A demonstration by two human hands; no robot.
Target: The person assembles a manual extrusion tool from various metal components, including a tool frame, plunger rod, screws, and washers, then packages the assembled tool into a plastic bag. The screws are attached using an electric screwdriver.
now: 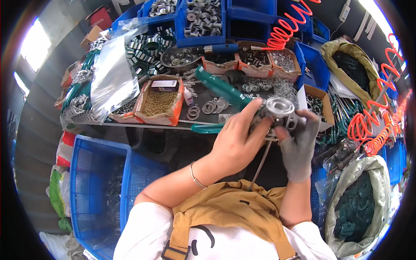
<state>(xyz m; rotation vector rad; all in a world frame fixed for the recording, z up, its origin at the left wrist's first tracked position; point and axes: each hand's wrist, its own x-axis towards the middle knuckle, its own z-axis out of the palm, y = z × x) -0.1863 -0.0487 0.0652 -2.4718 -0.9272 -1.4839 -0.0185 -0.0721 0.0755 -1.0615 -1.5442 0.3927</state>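
Observation:
In front of my chest, both hands are on a metal mechanism (280,107) with a round, ring-shaped top and green handles. One green handle (223,89) slants up to the left, slightly blurred; a lower green handle (208,128) points left at the table edge. My bare left hand (238,136), with a bracelet at the wrist, grips the mechanism from the left, its index finger stretched along it. My right hand (299,149), in a grey glove, closes on its right side. The fingertips meet beneath the round top, where some contact is hidden. A thin rod (262,162) runs down below it.
An orange-edged box (177,115) of small brass-coloured parts, metal rings (214,106) and springs (284,91) cover the bench. Blue bins (201,41) stand behind. Red coiled hoses (284,32) hang at right. A blue basket (128,186) and a sack (333,216) flank me.

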